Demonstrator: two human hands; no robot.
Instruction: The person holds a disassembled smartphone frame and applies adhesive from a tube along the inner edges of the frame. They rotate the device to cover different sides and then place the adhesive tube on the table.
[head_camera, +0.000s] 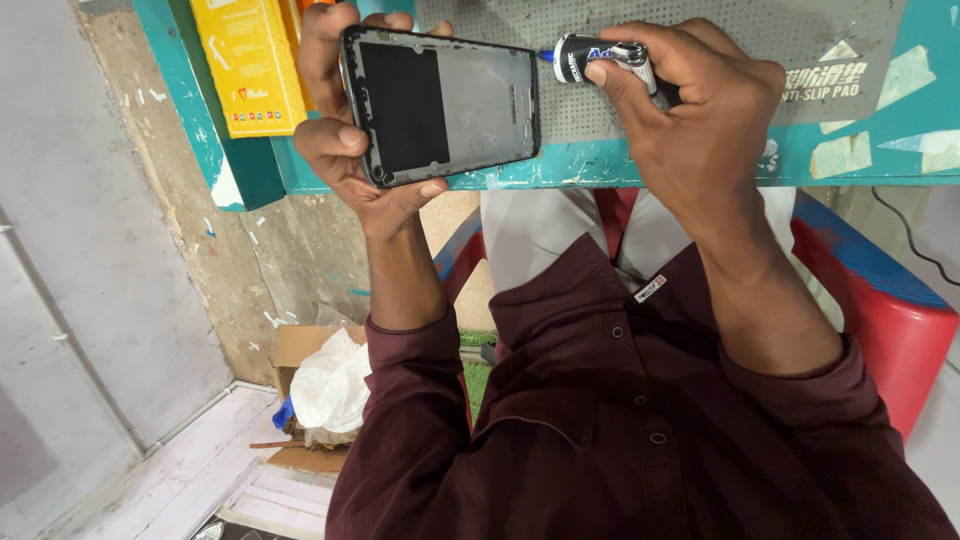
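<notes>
My left hand (345, 140), upper left of centre, grips an open phone frame (440, 105) by its edges, fingers curled over the far side and thumb along the near edge, holding it above the teal table edge (700, 160). My right hand (690, 110), upper right of centre, is closed around a small black glue tube (600, 57), its blue nozzle touching the frame's right edge. A grey perforated mat (720, 40) lies beneath. A yellow box (250, 60) sits at the upper left. Below, my maroon shirt (620, 430) fills the frame; a red chair (890, 330) shows at right, and a cardboard box (300, 345) holding a white bag (335, 385) at lower left.
</notes>
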